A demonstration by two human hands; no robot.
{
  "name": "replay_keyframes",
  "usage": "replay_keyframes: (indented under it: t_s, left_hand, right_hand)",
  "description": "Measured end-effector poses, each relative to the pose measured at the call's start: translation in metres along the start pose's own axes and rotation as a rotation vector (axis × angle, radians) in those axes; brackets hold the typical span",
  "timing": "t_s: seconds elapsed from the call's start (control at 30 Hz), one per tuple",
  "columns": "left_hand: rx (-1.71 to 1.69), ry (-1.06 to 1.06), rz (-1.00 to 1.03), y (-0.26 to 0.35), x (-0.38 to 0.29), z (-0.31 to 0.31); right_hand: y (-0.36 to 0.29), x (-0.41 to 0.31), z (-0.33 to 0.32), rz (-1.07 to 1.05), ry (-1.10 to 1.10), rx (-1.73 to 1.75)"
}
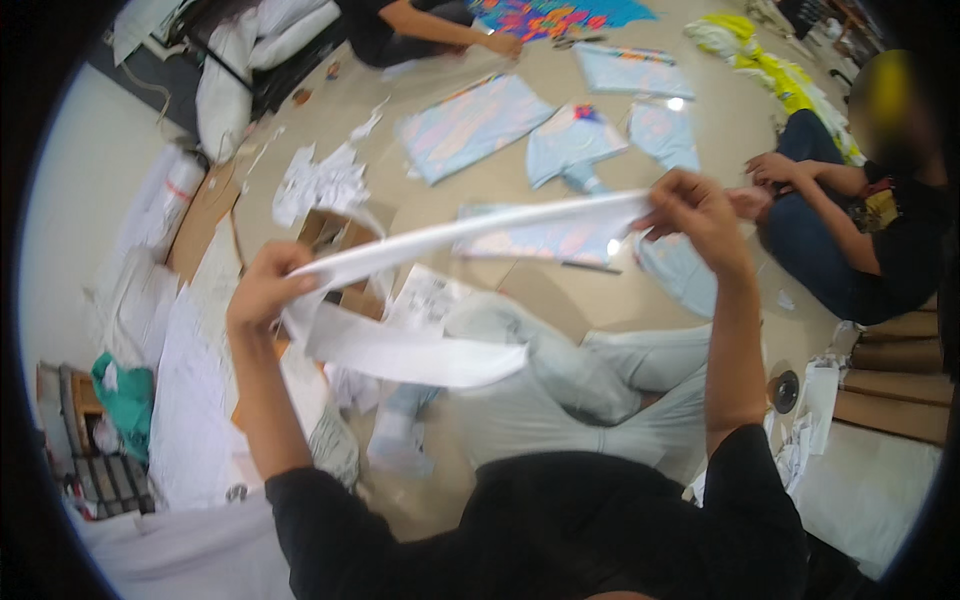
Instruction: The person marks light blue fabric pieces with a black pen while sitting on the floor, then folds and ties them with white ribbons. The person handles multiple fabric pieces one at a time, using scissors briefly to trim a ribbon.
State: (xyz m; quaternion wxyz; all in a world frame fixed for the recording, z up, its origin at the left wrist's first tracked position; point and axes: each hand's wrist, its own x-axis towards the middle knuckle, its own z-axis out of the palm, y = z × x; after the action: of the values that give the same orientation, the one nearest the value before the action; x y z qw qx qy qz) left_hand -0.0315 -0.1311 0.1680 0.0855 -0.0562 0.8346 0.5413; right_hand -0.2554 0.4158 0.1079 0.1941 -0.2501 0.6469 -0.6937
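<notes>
Between my raised hands stretches a long white strip, either paper or cloth. One end is pinched between thumb and fingers of my left hand. The other end is gripped by my right hand, a little higher in the picture. A loose white tail hangs from the left end over my crossed legs in pale grey trousers. Behind the strip, partly covered by it, a light blue and pink patterned fabric panel lies on the tiled floor. A black pen-like stick rests at its lower edge.
More patterned pieces lie farther out on the floor, near scissors. Crumpled white scraps and an open cardboard box are at the left. One person sits at the right; another's arm reaches in at the top.
</notes>
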Motion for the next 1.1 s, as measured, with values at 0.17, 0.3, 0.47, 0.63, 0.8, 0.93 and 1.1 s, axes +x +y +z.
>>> replay_keyframes:
  t_s: [0.17,0.3,0.47,0.63,0.8,0.93,1.1]
  left_hand:
    - [0.266,0.183,-0.168,0.016,0.004,0.01]
    - [0.769,0.366,-0.058,-0.043,0.035,0.012]
    - [0.897,0.689,0.06,-0.146,0.053,0.055]
    - [1.125,0.798,0.288,-0.25,0.041,0.104]
    - [1.159,0.833,0.157,-0.224,0.057,0.159]
    - [1.175,0.601,0.161,-0.232,0.066,0.182]
    - [1.122,0.405,0.071,-0.262,0.073,0.197]
  right_hand:
    - [0.032,0.024,0.012,0.104,-0.1,0.021]
    - [0.104,0.068,0.02,-0.059,-0.017,-0.31]
    - [0.197,0.096,0.035,-0.202,0.045,-0.779]
    - [0.256,0.084,0.054,-0.308,0.105,-0.779]
    - [0.31,0.029,0.034,-0.231,0.069,-0.905]
    - [0.304,0.021,0.024,-0.21,0.092,-1.067]
    - [0.292,0.018,0.006,-0.192,0.15,-1.22]
